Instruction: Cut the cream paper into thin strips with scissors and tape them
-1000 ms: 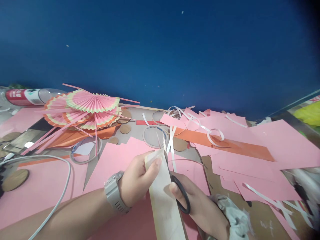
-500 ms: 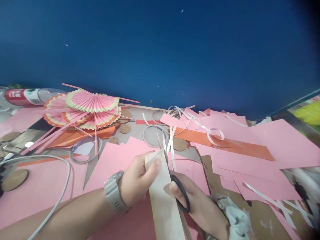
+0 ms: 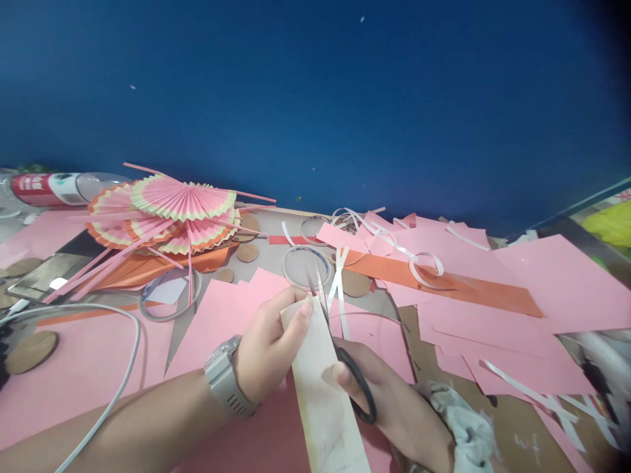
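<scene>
My left hand (image 3: pixel 269 351), with a grey watch on the wrist, pinches the far end of a long cream paper strip (image 3: pixel 323 394) between thumb and fingers. My right hand (image 3: pixel 394 410) grips black-handled scissors (image 3: pixel 345 355), thumb through the loop. The blades run along the strip's right edge and their tips poke out past its far end, slightly apart. A crumpled grey cloth (image 3: pixel 463 427) sits over my right wrist.
Pink paper sheets (image 3: pixel 493 295) and an orange strip (image 3: pixel 444 289) cover the table. Folded pink paper fans (image 3: pixel 172 217) lie at the back left, with a bottle (image 3: pixel 54 189) behind. A white cable (image 3: pixel 98 368), tape rings (image 3: pixel 305 266), cardboard discs and white paper trimmings lie around.
My left hand and the strip's far end have shifted slightly away from me, and the scissor blades have opened a little. Otherwise the scene is the same.
</scene>
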Available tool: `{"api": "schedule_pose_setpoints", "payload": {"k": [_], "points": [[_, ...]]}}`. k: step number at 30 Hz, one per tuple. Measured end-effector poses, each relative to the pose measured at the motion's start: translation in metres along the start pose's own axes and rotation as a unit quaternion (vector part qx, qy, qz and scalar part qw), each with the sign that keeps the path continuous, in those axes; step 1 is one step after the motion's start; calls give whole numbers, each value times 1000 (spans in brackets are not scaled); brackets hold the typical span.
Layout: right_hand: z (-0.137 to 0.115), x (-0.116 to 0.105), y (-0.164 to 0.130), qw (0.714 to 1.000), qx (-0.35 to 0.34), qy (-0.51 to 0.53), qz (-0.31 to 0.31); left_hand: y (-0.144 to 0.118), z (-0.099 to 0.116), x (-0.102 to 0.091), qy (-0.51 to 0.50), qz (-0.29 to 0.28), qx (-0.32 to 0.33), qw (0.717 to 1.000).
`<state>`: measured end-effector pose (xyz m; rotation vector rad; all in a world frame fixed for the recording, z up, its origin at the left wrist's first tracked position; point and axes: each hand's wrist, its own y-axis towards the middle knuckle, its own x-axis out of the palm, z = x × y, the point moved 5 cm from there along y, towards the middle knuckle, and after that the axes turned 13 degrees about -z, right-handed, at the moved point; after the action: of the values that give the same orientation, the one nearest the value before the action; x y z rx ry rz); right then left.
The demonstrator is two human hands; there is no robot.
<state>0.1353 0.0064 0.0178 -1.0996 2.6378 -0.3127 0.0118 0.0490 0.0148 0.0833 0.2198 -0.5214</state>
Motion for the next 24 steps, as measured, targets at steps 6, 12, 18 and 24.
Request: {"api": "schedule_pose_setpoints", "payload": {"k": [6,12,18,24], "points": [[2,3,2,1000,-2,14,-17,0,2,0,8,1,-5,1000],[1,2,1,1000,-3,22,-9,0,3,1,17,2,1,1000],[2,-1,-1,999,10,-32,15,1,1,3,-1,-14,5,1000],[5,-4,-2,997,14,-69,43,0,-1,2,-1,-17,0,1000]]}}
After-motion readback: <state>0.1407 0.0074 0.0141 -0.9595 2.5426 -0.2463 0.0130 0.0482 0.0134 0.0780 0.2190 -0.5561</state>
